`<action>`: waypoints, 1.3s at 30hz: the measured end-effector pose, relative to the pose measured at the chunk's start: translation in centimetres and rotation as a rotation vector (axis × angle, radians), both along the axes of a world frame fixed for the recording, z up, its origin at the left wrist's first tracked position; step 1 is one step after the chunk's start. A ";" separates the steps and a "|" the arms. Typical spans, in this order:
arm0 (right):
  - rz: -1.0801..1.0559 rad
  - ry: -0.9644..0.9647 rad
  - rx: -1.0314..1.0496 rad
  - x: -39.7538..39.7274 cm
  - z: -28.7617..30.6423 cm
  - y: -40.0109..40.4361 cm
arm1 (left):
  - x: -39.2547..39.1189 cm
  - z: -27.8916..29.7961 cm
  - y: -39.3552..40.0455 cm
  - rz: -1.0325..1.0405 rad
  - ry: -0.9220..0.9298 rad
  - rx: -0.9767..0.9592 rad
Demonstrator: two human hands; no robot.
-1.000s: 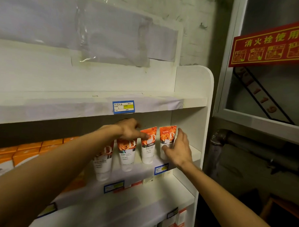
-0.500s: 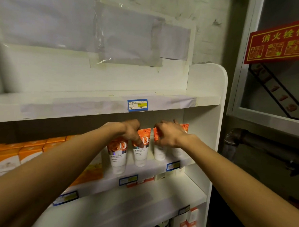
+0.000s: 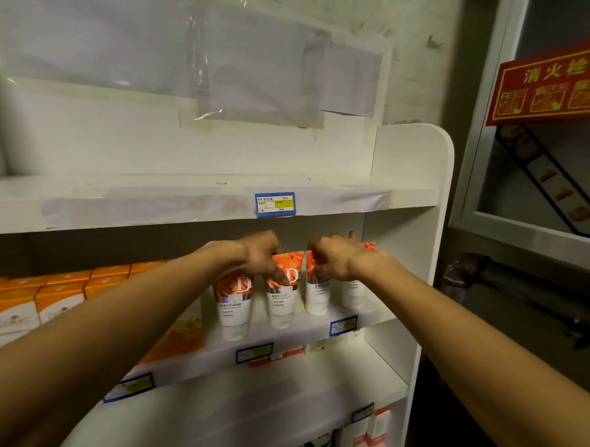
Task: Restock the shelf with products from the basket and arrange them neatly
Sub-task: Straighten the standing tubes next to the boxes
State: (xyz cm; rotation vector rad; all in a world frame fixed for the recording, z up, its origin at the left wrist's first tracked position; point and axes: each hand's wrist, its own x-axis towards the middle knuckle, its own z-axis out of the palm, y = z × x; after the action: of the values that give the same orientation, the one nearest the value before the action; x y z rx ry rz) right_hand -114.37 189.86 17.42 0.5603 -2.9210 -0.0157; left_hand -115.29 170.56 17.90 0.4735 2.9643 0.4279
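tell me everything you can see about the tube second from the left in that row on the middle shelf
The second tube from the left looks like a soft plastic cosmetic tube: orange rose-print top with a large white D, white lower body with small dark print, white cap at the bottom. It stands upright on its cap on the middle shelf, between two matching tubes. The left hand rests over its top, a fingertip lying across the orange part.

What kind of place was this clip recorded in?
Most likely a small shop or its stock corner. White shelving carries blue price labels on its edges, with identical orange-and-white tubes in a row and matching orange boxes beside them. A red fire-hydrant sign hangs to the right.
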 end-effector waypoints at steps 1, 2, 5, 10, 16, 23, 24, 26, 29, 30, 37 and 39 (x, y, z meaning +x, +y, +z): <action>-0.004 -0.017 0.009 0.0 0.2 -0.3 | -0.1 -0.1 -0.1 -0.001 0.001 0.004; -0.006 -0.037 0.019 0.1 0.5 -0.5 | -0.1 -0.2 -0.2 -0.002 0.001 0.008; -0.015 -0.127 0.039 0.4 1.4 -1.0 | -0.3 -0.2 -0.3 -0.003 -0.019 0.014; -0.012 -0.208 0.021 -0.2 2.5 -1.1 | -0.4 0.0 -0.2 0.001 -0.054 0.003; 0.009 -0.174 0.049 -0.2 2.8 -1.0 | -0.2 -0.1 -0.4 0.013 -0.039 0.007; 0.050 -0.121 0.020 -0.4 2.0 -0.7 | 0.3 -0.1 -0.2 0.017 0.002 -0.014; 0.053 -0.119 0.015 -0.4 1.9 -0.7 | 0.4 -0.1 -0.1 0.016 0.007 -0.019; 0.057 -0.117 0.016 -0.3 1.8 -0.8 | 0.6 -0.1 -0.1 0.020 0.013 -0.032; 0.050 -0.124 0.011 -0.2 1.8 -0.8 | 1.1 0.2 -0.5 0.043 0.038 -0.074; 0.036 -0.136 0.004 -0.3 1.8 -0.7 | 1.3 0.3 -0.8 0.049 0.036 -0.081; 0.063 -0.114 -0.116 1.1 1.9 -2.3 | 2.9 2.2 -3.6 0.104 -0.231 -0.248; 0.093 -0.102 -0.071 1.2 1.3 -3.4 | 3.0 1.9 -4.0 0.119 -0.185 -0.270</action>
State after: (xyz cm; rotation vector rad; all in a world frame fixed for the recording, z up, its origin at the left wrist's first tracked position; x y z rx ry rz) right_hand -113.15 186.48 18.76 0.7044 -2.9763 0.1309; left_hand -112.24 166.52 19.82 0.2159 2.8181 0.0719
